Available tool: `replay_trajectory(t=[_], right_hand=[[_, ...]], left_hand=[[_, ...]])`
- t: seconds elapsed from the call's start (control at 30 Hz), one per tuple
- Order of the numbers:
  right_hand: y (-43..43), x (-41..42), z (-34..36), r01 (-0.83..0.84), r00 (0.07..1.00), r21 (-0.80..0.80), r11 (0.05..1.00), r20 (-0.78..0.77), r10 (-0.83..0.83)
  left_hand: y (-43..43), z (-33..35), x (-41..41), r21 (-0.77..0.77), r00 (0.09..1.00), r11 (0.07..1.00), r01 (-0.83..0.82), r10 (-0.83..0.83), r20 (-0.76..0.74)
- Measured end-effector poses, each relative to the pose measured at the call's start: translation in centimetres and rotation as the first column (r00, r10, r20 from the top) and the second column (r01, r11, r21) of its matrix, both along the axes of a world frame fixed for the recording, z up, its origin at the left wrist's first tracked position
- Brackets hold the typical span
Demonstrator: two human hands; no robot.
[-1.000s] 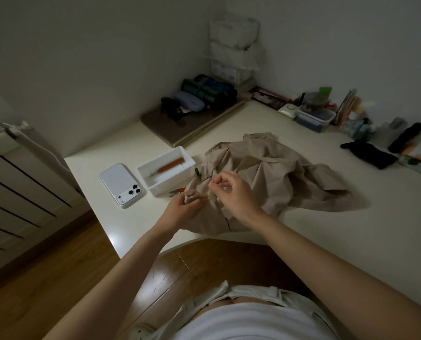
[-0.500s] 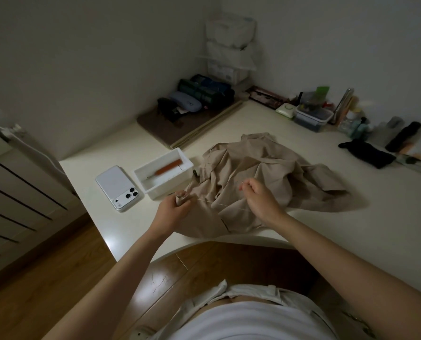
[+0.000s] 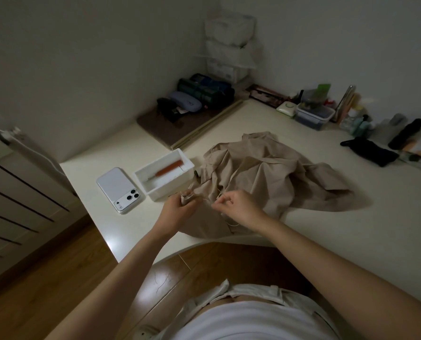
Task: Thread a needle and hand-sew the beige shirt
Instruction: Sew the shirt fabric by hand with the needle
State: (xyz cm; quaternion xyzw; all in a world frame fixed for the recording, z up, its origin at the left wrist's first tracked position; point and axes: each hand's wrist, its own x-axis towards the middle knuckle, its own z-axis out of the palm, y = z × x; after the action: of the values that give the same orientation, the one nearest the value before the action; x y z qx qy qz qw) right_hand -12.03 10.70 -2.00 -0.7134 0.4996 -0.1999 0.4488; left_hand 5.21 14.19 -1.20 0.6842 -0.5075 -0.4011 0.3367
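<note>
Shirt (image 3: 266, 173) bunched in left hand (image 3: 177, 212) grip, right hand (image 3: 241, 209) pinching thread (image 3: 213, 203)

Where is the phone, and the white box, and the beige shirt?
phone (image 3: 118, 188): head view, the middle of its white back.
white box (image 3: 172, 187): head view, its front wall.
beige shirt (image 3: 266, 173): head view, the crumpled middle of the cloth.

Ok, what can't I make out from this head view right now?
Head view only, and it is dim.
1. Needle: too small to see. The right hand pinches pale thread; nothing more shows.
2. Stitch site: covered by the left hand, which grips a fold of the beige shirt.
3. Tip of the orange-handled tool in the white tray: blurred.
</note>
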Motion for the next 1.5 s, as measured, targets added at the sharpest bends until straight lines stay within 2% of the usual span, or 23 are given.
replay_trajectory(t=[0.13, 0.33, 0.43, 0.53, 0.6, 0.67, 0.77, 0.87, 1.0, 1.2, 1.5], right_hand=[[-0.4, -0.9, -0.7, 0.085, 0.996, 0.018, 0.996, 0.008, -0.085], [-0.9, -3.6, -3.4, 0.194, 0.977, 0.133, 0.972, -0.12, -0.179], [-1.0, -4.8, -5.3, 0.227, 0.953, 0.198, 0.954, -0.245, -0.176], [-1.2, -5.6, -6.0, 0.27, 0.929, 0.178, 0.946, -0.307, -0.207], [-1.0, -5.5, -5.1, 0.273, 0.935, 0.089, 0.958, -0.257, -0.243], [-0.7, -4.8, -3.3, 0.243, 0.961, 0.008, 0.97, -0.139, -0.239], [0.0, -2.9, -0.5, 0.12, 0.99, 0.013, 0.993, 0.072, -0.121], [0.3, -1.2, 0.9, 0.017, 0.992, 0.006, 1.0, 0.128, -0.018], [0.3, 0.3, 1.3, -0.005, 0.996, -0.036, 0.999, 0.089, 0.008], [-0.1, -0.6, 0.5, 0.103, 0.994, -0.055, 0.993, 0.054, -0.1], [-0.4, -4.6, -3.5, 0.196, 0.96, 0.031, 0.98, -0.21, -0.186]], left_hand=[[0.0, 0.5, 0.6, 0.016, 0.999, 1.0, -0.019, 0.019, -0.049], [0.1, 0.5, 0.9, 0.004, 0.997, 0.999, -0.045, 0.045, -0.063], [0.1, 0.5, 0.6, 0.002, 0.995, 0.998, -0.07, 0.07, -0.068], [0.1, 0.8, 0.2, 0.0, 0.991, 0.996, -0.087, 0.087, -0.107], [0.2, 1.0, 0.0, 0.003, 0.987, 0.995, -0.096, 0.095, -0.13], [0.3, 1.0, -0.1, 0.001, 0.986, 0.996, -0.089, 0.088, -0.14], [0.6, 1.1, -0.4, -0.009, 0.987, 0.997, -0.075, 0.073, -0.145], [0.7, 1.2, -0.8, -0.027, 0.985, 0.997, -0.068, 0.063, -0.158], [0.7, 1.4, -1.0, -0.025, 0.984, 0.998, -0.06, 0.055, -0.169], [0.8, 1.8, -0.4, -0.027, 0.987, 0.996, -0.08, 0.075, -0.142], [0.8, 1.9, -0.4, -0.027, 0.984, 0.997, -0.076, 0.071, -0.161]])
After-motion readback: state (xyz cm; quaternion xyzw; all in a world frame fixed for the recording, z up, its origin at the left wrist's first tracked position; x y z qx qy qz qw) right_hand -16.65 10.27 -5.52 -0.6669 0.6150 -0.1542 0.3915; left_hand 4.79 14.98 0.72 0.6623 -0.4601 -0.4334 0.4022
